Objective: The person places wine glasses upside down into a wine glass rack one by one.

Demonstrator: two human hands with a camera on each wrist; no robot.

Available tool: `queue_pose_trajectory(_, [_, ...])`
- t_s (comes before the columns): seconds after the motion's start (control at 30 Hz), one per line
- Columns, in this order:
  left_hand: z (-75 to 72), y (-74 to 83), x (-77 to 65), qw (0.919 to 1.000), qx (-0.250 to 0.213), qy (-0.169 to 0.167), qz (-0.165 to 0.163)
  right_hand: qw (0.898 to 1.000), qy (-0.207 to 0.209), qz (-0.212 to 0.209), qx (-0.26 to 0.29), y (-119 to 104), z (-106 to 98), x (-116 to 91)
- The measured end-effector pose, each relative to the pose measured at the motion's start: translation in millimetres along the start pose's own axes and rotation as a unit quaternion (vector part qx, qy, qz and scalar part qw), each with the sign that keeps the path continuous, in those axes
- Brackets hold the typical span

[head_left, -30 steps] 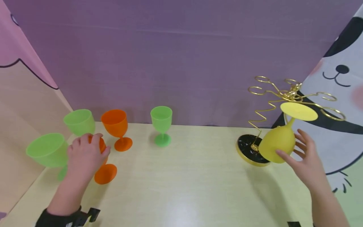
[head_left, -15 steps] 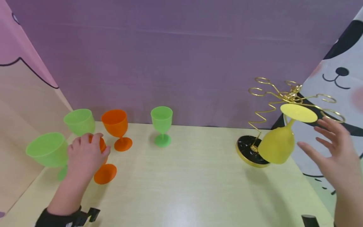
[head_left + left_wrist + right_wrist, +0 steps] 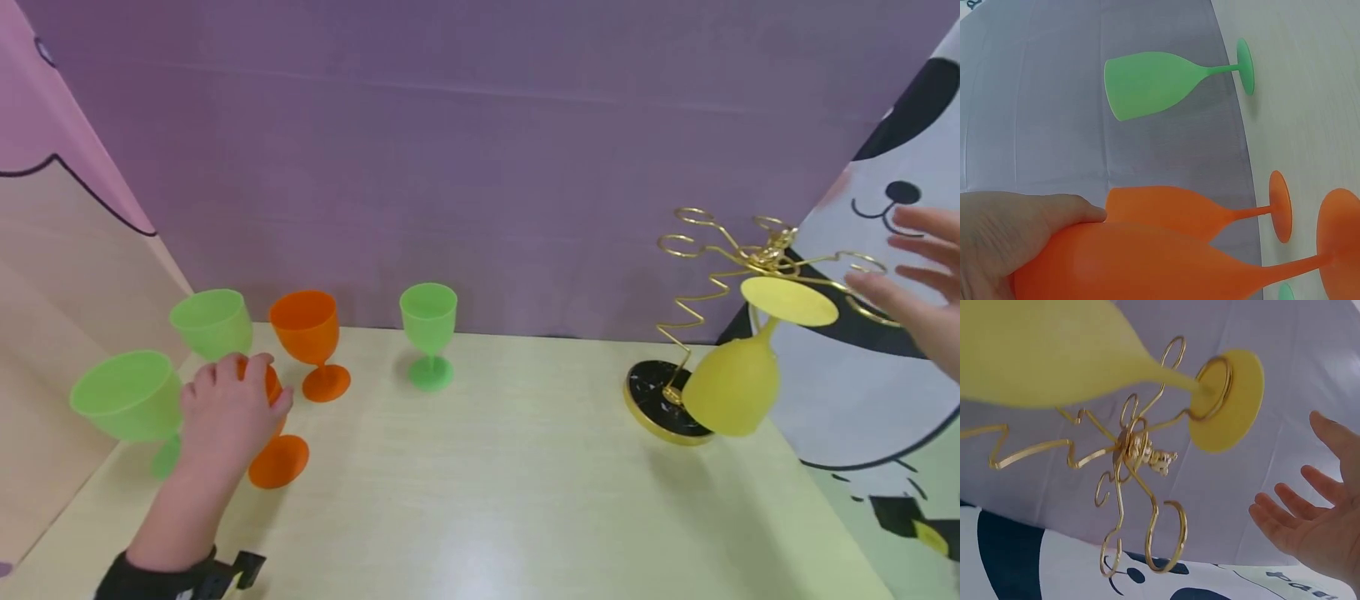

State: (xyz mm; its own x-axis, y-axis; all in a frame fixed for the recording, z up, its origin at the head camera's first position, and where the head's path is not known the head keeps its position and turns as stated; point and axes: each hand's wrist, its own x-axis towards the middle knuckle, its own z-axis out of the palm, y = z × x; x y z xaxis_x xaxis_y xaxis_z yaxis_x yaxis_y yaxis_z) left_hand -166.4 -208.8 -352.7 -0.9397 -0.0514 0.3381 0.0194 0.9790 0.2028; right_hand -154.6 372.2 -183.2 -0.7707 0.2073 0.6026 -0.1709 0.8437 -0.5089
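Note:
My left hand (image 3: 228, 408) grips the bowl of an orange wine glass (image 3: 1141, 262) from above; the glass stands upright on the table, its foot showing below the hand. A yellow wine glass (image 3: 731, 383) hangs upside down from a gold wire wine glass rack (image 3: 1132, 447), its foot caught in one of the loops. The rack rises on a zigzag stem from a round black base (image 3: 648, 387). To the right of the yellow glass, my right hand (image 3: 941, 329) is in the air with fingers spread, apart from glass and rack.
Another orange glass (image 3: 303, 325) stands behind the held one. Two green glasses, one in front (image 3: 127, 396) and one behind (image 3: 212, 323), stand at left. A third green glass (image 3: 427, 317) stands mid-table near the purple cloth backdrop (image 3: 480, 167). A printed cloth (image 3: 862, 392) hangs at right.
My right hand has let go of the yellow glass and moved right and up to the frame's edge. The yellow glass stays hanging on the rack. My left hand holds still.

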Motion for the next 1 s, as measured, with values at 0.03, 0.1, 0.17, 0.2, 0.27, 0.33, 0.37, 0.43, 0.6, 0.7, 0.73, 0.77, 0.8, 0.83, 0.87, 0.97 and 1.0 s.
queue_pose_trajectory(0.03, [-0.1, 0.4, 0.1, 1.0, -0.002, 0.001, 0.0, 1.0, -0.005, -0.001, -0.005, 1, -2, 8])
queue_pose_trajectory(0.1, [-0.4, 1.4, 0.3, 1.0, -0.005, 0.003, -0.001, 1.0, -0.013, -0.008, -0.006, 5, -3, 24])
queue_pose_trajectory(0.17, [-0.8, 2.1, 0.3, 0.9999, -0.009, 0.007, 0.001, 0.999, -0.033, -0.024, -0.032, 9, -4, 40])
queue_pose_trajectory(0.2, [-1.0, 2.5, 0.3, 0.9999, -0.01, 0.007, 0.0, 0.997, -0.05, -0.029, -0.045, 10, -5, 47])
queue_pose_trajectory(0.27, [-1.2, 2.9, 0.4, 0.9999, -0.012, 0.006, 0.0, 0.992, -0.093, -0.037, -0.076, 10, -5, 60])
queue_pose_trajectory(0.33, [-1.0, 2.6, 0.6, 0.9999, -0.011, 0.001, 0.0, 0.98, -0.151, -0.048, -0.123, 8, -5, 71])
queue_pose_trajectory(0.37, [-0.8, 2.3, 0.7, 0.9999, -0.011, -0.003, -0.002, 0.972, -0.181, -0.054, -0.143, 5, -5, 77])
queue_pose_trajectory(0.43, [-0.1, 1.4, 0.5, 0.9999, -0.011, -0.007, -0.004, 0.954, -0.229, -0.075, -0.177, 3, -3, 87])
queue_pose_trajectory(0.6, [0.4, -0.2, -1.1, 0.9999, -0.005, -0.01, -0.01, 0.92, -0.302, -0.109, -0.225, 7, 8, 111])
queue_pose_trajectory(0.7, [1.2, -0.8, -2.2, 0.9998, -0.004, -0.013, -0.012, 0.899, -0.338, -0.119, -0.25, 11, 17, 123])
queue_pose_trajectory(0.73, [1.6, -1.1, -2.7, 0.9998, -0.004, -0.012, -0.012, 0.892, -0.35, -0.123, -0.256, 12, 20, 126])
queue_pose_trajectory(0.77, [1.8, -1.4, -3.2, 0.9998, -0.005, -0.011, -0.013, 0.885, -0.361, -0.129, -0.264, 12, 21, 129])
queue_pose_trajectory(0.8, [2.1, -1.6, -3.7, 0.9998, -0.006, -0.011, -0.014, 0.878, -0.371, -0.133, -0.272, 13, 23, 131])
queue_pose_trajectory(0.83, [2.0, -1.9, -4.0, 0.9998, -0.006, -0.01, -0.013, 0.872, -0.379, -0.135, -0.277, 13, 25, 133])
queue_pose_trajectory(0.87, [1.9, -2.2, -4.2, 0.9999, -0.005, -0.009, -0.013, 0.868, -0.386, -0.135, -0.282, 14, 26, 134])
queue_pose_trajectory(0.97, [1.6, -2.8, -4.1, 0.9999, -0.004, -0.008, -0.012, 0.861, -0.394, -0.144, -0.287, 15, 28, 134])
queue_pose_trajectory(1.0, [1.5, -2.7, -3.9, 0.9999, -0.003, -0.007, -0.011, 0.861, -0.395, -0.146, -0.285, 15, 28, 135])
